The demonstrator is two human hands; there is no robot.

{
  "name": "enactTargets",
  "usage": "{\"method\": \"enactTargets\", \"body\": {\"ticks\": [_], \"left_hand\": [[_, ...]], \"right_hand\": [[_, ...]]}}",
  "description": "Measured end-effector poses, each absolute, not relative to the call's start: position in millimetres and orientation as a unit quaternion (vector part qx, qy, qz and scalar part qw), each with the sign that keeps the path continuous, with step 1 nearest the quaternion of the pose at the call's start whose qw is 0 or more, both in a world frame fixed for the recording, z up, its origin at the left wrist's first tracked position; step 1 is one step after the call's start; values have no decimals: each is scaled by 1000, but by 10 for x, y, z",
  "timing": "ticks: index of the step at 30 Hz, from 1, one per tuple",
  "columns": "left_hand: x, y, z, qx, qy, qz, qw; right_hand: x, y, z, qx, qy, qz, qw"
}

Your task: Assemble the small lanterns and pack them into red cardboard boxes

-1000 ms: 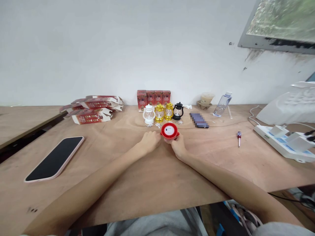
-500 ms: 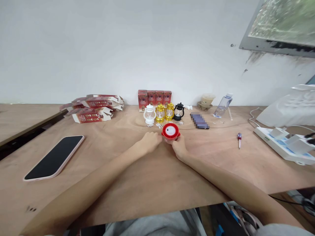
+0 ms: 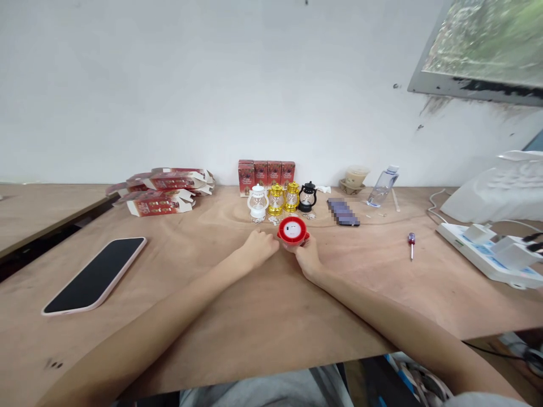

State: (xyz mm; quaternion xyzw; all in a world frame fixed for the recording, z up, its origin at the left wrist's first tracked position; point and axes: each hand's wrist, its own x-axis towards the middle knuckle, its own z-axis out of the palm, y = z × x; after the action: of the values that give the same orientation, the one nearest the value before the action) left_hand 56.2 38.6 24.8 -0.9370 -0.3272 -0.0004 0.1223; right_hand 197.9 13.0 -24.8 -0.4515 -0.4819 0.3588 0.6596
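Note:
A red lantern (image 3: 292, 230) is tipped so its round base, with a white disc in the middle, faces me. My right hand (image 3: 308, 254) grips it from the right and below. On its left side is my left hand (image 3: 262, 246), fingers curled in; whether something small is pinched there is hidden. Beyond the hands stand a white lantern (image 3: 258, 202), two gold lanterns (image 3: 275, 200) and a black lantern (image 3: 307, 197) in a row. Small clear packets (image 3: 275, 219) lie in front of them.
Red printed boxes (image 3: 267, 174) stand by the wall; flattened cartons (image 3: 163, 192) are piled left. A phone (image 3: 95, 275) lies nearer. To the right are a blurred phone-like item (image 3: 343, 212), a cup (image 3: 355, 176), a bottle (image 3: 383, 187), a screwdriver (image 3: 411, 245) and a power strip (image 3: 487, 254).
The view has tilted slightly, so the scene sits a little lower. Both hands and the red lantern keep nearly the same places on the table.

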Motion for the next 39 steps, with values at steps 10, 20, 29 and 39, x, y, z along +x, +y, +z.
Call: {"method": "enactTargets", "body": {"ticks": [10,20,29,39], "left_hand": [[660,291,449,-906,-399,64,126],[643,281,427,-908,-395,84,107],[346,510,628,-917,-385,97,34],[395,465,646,-925,-356,120,53]], "right_hand": [[1976,111,-230,-457,-479,357,659],[1983,131,-249,-459,-477,353,662],[1974,117,-238,-464,-473,359,657],[1985,116,-238,-469,-476,353,655]]}}
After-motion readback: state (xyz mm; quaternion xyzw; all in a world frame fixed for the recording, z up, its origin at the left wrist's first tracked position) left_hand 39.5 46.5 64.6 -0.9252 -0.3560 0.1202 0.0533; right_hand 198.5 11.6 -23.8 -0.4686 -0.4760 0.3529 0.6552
